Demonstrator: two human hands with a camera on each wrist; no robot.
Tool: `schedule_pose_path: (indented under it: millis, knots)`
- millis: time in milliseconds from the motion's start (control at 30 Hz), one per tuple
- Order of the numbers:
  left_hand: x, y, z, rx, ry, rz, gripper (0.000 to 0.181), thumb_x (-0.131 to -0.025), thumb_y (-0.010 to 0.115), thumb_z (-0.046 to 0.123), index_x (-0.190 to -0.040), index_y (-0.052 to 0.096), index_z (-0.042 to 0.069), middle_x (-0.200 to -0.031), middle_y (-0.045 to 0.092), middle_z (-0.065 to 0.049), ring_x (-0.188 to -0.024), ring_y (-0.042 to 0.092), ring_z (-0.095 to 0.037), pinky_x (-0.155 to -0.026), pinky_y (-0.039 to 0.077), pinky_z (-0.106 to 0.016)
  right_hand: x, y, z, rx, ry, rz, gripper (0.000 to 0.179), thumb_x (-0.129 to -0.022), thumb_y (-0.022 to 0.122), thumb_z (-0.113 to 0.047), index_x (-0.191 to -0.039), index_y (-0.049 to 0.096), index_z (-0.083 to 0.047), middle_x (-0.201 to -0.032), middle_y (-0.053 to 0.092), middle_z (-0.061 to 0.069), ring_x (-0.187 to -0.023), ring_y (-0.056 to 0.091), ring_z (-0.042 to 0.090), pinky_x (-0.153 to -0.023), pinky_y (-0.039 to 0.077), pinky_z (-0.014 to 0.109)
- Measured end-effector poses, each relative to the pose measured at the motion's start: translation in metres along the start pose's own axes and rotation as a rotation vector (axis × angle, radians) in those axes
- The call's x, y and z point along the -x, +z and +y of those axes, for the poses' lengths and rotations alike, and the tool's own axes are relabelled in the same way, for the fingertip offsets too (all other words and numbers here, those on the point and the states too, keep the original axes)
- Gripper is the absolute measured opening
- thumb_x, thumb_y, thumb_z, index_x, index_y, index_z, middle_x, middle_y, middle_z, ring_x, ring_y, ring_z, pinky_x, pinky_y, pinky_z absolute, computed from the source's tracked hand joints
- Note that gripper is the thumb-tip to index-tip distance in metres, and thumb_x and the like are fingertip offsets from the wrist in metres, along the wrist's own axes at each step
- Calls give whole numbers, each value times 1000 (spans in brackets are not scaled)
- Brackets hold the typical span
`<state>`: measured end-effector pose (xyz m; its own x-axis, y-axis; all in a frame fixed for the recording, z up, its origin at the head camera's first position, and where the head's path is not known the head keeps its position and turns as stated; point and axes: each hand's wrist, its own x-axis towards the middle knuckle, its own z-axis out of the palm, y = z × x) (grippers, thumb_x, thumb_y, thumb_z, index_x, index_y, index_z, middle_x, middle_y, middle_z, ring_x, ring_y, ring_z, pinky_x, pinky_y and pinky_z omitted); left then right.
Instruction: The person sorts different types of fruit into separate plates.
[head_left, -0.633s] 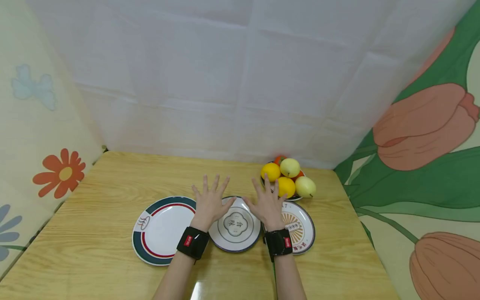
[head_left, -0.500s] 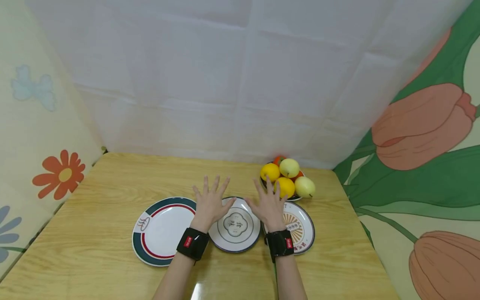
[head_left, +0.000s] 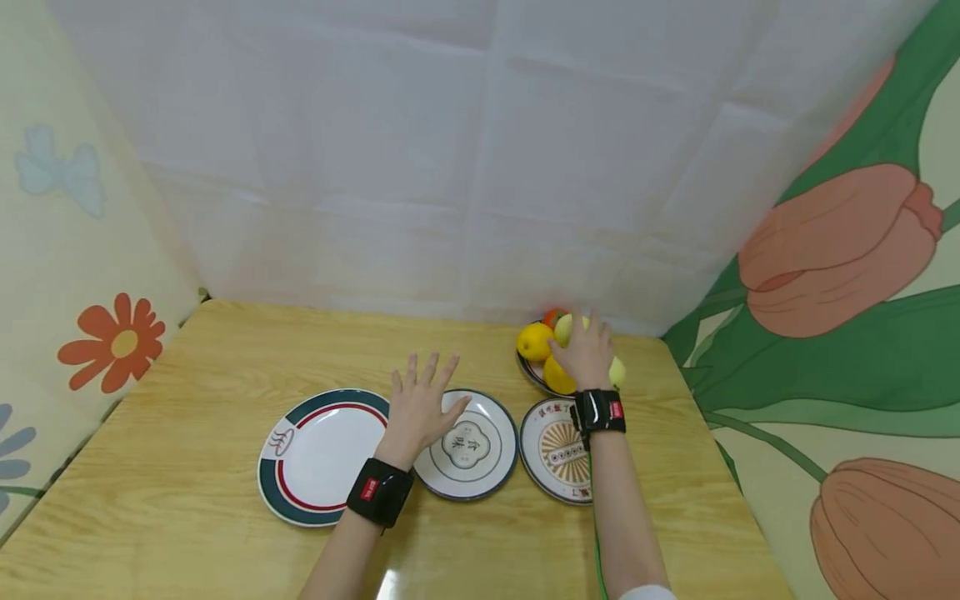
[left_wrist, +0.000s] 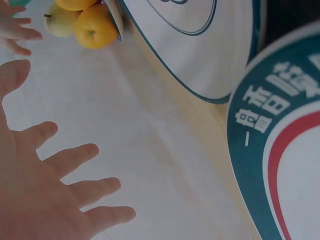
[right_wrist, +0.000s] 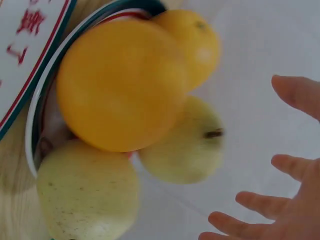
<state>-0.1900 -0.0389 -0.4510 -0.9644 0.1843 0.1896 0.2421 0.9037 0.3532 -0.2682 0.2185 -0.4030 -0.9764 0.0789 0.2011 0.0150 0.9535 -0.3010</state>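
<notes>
My right hand is spread over a fruit-filled dish at the back right, fingers apart and holding nothing. Beneath and around it lie a yellow-green pear, an orange, a second orange and another pear partly covered by the hand. The right wrist view has the front orange and a pear close up, with the fingers off to the right. Over the left rim of the middle plate, my left hand is stretched out with fingers fanned, gripping nothing.
A large plate with a green and red rim lies at the left, partly behind the left wrist. The right plate, with a sunburst print, is partly under the right wristband. A white cloth hangs behind the table.
My right hand has moved forward and right, from above the gap between the middle and right plates to over the fruit. My left hand has stayed nearly in place, fingers spread.
</notes>
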Motion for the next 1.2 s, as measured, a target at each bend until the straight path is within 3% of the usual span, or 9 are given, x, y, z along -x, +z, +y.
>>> schedule_pose_path:
  millis: [133,233,367,500,633,867,967,1067,1200]
  knots:
    - [2,0,4,10,-1,1,68,-91,51,53,-149,30,24,-152,34,-17,-143,19,-46,-110,18,-68,-19,8,11,-32,53,-85,77,-88,61,-42,-149,26,-10,-152,17,31,-135,25,54,-105,31,65]
    - [3,2,6,9,-2,-13,68,-91,50,54,-149,30,25,-152,34,-16,-143,19,-45,-110,19,-67,-25,19,18,-49,93,-95,78,-88,62,-39,-149,24,-11,-149,20,33,-134,29,53,-103,34,63]
    - [2,5,7,-1,-1,-22,67,-92,49,54,-149,29,25,-152,35,-15,-143,22,-44,-111,20,-66,-28,30,22,-113,117,-10,73,-87,67,-27,-147,29,-11,-143,30,34,-128,38,52,-99,39,61]
    - [1,4,8,1,5,-21,67,-92,49,53,-149,30,24,-152,35,-15,-143,23,-43,-111,23,-63,-26,33,22,-152,84,89,68,-84,69,-19,-142,36,-10,-138,38,32,-120,45,50,-96,42,59]
    - [1,1,9,22,15,-20,67,-93,49,53,-149,32,21,-150,38,-16,-142,27,-41,-112,27,-59,-15,27,14,-150,-54,178,66,-82,73,-17,-139,41,-10,-138,40,28,-116,50,48,-93,45,59]
    - [2,-7,15,74,34,22,75,-89,52,58,-148,32,15,-146,44,-16,-134,43,-37,-98,45,-53,35,32,-21,-156,-442,287,69,-69,82,-10,-131,50,-13,-138,46,23,-113,54,44,-82,53,54]
    - [2,-8,19,107,78,78,84,-85,58,59,-148,30,11,-145,45,-17,-130,48,-37,-93,50,-52,59,42,-34,-157,-559,273,71,-66,85,-14,-128,52,-15,-137,49,21,-111,57,41,-81,55,49]
    - [2,-8,21,122,154,124,92,-79,69,55,-148,30,8,-144,45,-18,-127,50,-37,-90,51,-50,78,50,-42,-182,-677,222,73,-64,86,-13,-128,51,-10,-136,51,19,-115,57,37,-89,53,45]
    - [6,-13,22,132,240,77,99,-66,82,47,-145,36,10,-141,48,-17,-124,51,-38,-89,53,-49,95,56,-46,-249,-768,132,81,-62,86,-10,-131,44,-1,-135,53,18,-120,55,31,-98,49,41]
